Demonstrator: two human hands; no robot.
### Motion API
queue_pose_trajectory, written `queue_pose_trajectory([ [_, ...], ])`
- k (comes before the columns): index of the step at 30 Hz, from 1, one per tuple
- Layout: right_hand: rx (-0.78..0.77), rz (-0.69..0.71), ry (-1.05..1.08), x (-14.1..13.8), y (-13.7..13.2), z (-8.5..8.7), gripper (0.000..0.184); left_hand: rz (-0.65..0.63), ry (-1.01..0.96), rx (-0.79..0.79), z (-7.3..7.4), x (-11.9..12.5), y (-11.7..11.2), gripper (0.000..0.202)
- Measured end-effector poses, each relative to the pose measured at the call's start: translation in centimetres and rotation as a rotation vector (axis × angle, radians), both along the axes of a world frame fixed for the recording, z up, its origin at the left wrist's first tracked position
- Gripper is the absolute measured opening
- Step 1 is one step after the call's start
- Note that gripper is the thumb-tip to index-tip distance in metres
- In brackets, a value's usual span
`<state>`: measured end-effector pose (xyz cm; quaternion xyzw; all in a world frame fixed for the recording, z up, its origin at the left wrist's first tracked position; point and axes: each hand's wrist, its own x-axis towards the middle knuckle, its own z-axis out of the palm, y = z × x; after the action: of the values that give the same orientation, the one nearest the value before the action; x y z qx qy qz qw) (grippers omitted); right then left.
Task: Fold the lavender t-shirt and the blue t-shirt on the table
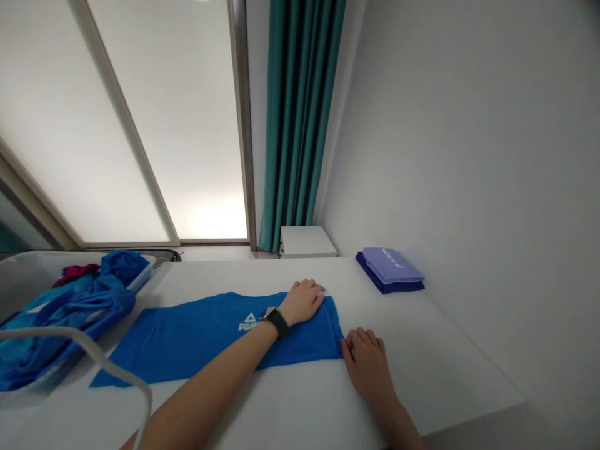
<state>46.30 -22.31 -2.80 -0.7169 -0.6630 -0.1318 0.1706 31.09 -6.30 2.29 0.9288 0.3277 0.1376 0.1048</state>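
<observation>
A bright blue T-shirt (201,337) with a white logo lies folded lengthwise on the white table (422,350). My left hand (304,301), with a black watch on the wrist, rests flat on the shirt's right end, fingers together and stretched out. My right hand (368,359) lies on the table at the shirt's near right corner, its fingertips touching or pinching the fabric edge; the fingers are slightly curled.
A clear bin (28,281) of crumpled blue and red clothes (70,312) stands at the left. Folded purple and dark blue garments (391,270) are stacked by the right wall. A white cabinet (307,242), teal curtain (300,119) and window lie beyond. A white cable (94,356) crosses the lower left.
</observation>
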Motion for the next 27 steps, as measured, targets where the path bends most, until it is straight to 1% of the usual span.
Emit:
queue_pose_trajectory([
  [4,0.009,-0.005,-0.017,-0.1,0.0,0.1,0.027,0.039,0.061,-0.048,0.0,1.9,1.3,0.032],
  [9,0.002,-0.018,-0.021,-0.2,-0.1,0.1,0.027,0.041,0.079,-0.082,-0.6,3.1,1.4,0.025],
  [14,0.019,-0.012,-0.013,-0.3,-0.2,0.2,0.028,0.068,0.054,-0.066,-0.8,3.2,1.4,0.021],
  [20,0.057,-0.015,0.001,-0.4,-0.3,0.3,0.03,0.081,0.008,0.024,-1.4,3.1,0.9,0.018],
  [24,0.047,-0.021,0.045,-0.4,-0.3,0.5,0.027,0.072,-0.014,0.086,-1.7,3.0,0.6,0.018],
  [27,0.047,0.005,0.097,-0.4,-0.3,0.7,0.021,0.062,-0.031,0.12,-1.5,2.7,0.6,0.02],
])
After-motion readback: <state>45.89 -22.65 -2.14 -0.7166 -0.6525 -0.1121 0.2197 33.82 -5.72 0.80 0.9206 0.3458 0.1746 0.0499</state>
